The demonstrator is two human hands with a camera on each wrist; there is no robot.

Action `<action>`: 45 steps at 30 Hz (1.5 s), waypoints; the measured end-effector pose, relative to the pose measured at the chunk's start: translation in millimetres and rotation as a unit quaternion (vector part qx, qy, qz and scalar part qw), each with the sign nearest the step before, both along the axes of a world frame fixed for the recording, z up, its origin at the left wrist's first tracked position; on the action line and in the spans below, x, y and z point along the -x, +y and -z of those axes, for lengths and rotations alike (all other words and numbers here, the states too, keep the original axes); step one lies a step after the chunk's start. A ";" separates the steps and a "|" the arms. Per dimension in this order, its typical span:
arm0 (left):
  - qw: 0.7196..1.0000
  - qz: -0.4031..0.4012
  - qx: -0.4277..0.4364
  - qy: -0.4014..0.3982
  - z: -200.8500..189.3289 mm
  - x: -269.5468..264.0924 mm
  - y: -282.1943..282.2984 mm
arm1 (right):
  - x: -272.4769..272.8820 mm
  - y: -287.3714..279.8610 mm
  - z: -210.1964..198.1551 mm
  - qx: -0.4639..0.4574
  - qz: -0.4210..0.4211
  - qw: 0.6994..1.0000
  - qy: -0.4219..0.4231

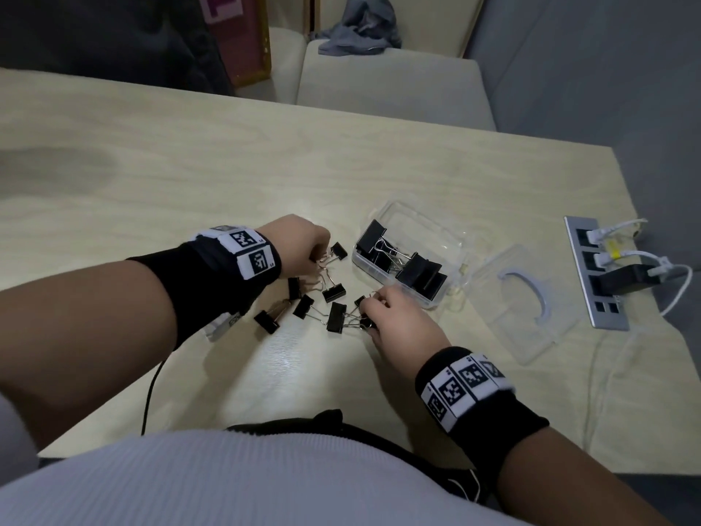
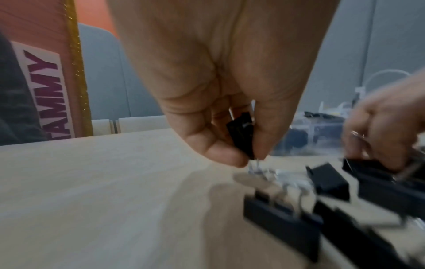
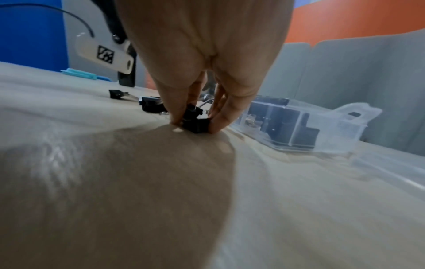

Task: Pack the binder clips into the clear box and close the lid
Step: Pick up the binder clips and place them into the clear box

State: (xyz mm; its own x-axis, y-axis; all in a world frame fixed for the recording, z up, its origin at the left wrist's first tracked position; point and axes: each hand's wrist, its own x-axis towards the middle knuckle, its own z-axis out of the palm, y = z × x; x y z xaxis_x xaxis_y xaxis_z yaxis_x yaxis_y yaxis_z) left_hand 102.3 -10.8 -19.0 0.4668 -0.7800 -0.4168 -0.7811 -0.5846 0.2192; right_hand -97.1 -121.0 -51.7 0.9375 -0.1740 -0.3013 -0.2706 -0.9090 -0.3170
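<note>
Several small black binder clips (image 1: 335, 317) lie scattered on the pale wooden table (image 1: 227, 165) between my hands. My left hand (image 1: 313, 256) pinches one small black clip (image 2: 242, 134) between thumb and fingers just above the table. My right hand (image 1: 373, 313) grips another small clip (image 3: 195, 122) down on the tabletop. The clear box (image 1: 451, 237) stands open to the right with several larger black clips (image 1: 417, 271) inside. Its clear lid (image 1: 531, 298) lies folded flat on the table beside it.
A grey power strip (image 1: 595, 275) with plugs and white cables sits at the table's right edge. A black cable (image 1: 151, 389) runs off the near edge. Beige chairs (image 1: 390, 81) stand beyond the far side, and the person's torso is at the near edge.
</note>
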 end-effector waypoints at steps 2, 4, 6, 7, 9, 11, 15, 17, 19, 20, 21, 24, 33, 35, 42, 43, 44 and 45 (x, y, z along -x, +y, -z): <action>0.999 -0.024 0.041 -0.004 -11.7 -5.6 -5.9 | 2.7 0.7 1.2 0.007 -0.017 1.000 0.012; 0.995 -0.056 0.082 0.008 -24.0 -9.9 -15.7 | 3.0 1.0 -0.1 0.007 -0.015 1.000 0.009; 0.986 -0.095 0.129 0.042 -34.2 -10.1 -28.8 | 2.5 0.6 -1.2 0.006 -0.006 1.000 -0.004; 0.979 -0.116 0.153 0.068 -37.3 -8.7 -36.3 | 2.6 0.4 -1.2 0.008 -0.003 1.000 -0.011; 0.964 -0.145 0.191 0.114 -39.1 -4.2 -52.0 | 4.4 -1.6 -0.3 0.014 -0.004 1.000 -0.019; 0.954 -0.155 0.210 0.149 -37.5 1.0 -67.6 | 6.0 -4.0 0.1 0.011 -0.004 1.000 -0.023; 0.948 -0.141 0.213 0.188 -31.1 6.9 -86.6 | 6.3 -6.4 -2.8 -0.016 0.035 0.998 -0.051; 0.953 -0.130 0.202 0.183 -27.3 7.3 -85.8 | 6.4 -6.3 -2.2 -0.032 0.056 0.996 -0.067; 0.963 -0.116 0.185 0.157 -25.6 7.0 -78.6 | 6.1 -6.4 -0.4 -0.054 0.064 0.993 -0.078; 0.969 -0.110 0.176 0.137 -25.2 6.0 -73.1 | 5.8 -6.6 -1.0 -0.063 0.063 0.993 -0.077; 0.973 -0.106 0.169 0.118 -24.9 4.7 -67.0 | 5.0 -7.0 -3.1 -0.073 0.061 0.993 -0.070; 0.981 -0.101 0.138 0.089 -25.4 0.8 -44.4 | 0.6 -10.7 -17.3 -0.114 0.087 0.987 -0.066; 0.972 0.031 -0.233 0.019 -15.3 16.9 14.4 | -42.4 -67.4 -48.2 -0.203 0.399 0.854 -0.263; 0.967 0.037 -0.252 0.009 -8.5 23.4 24.5 | -52.2 -78.7 -48.0 -0.202 0.426 0.844 -0.257; 0.982 0.033 -0.187 -0.016 9.3 33.6 27.4 | -58.7 -103.6 -55.2 -0.118 0.408 0.890 -0.167; 0.984 0.034 -0.176 -0.018 9.4 33.1 26.0 | -57.5 -105.2 -56.4 -0.107 0.401 0.898 -0.145; 0.985 0.036 -0.167 -0.017 10.1 31.8 24.8 | -56.2 -106.7 -57.1 -0.101 0.391 0.907 -0.123; 0.986 0.036 -0.161 -0.015 9.7 29.8 23.2 | -55.0 -107.6 -58.3 -0.096 0.378 0.915 -0.105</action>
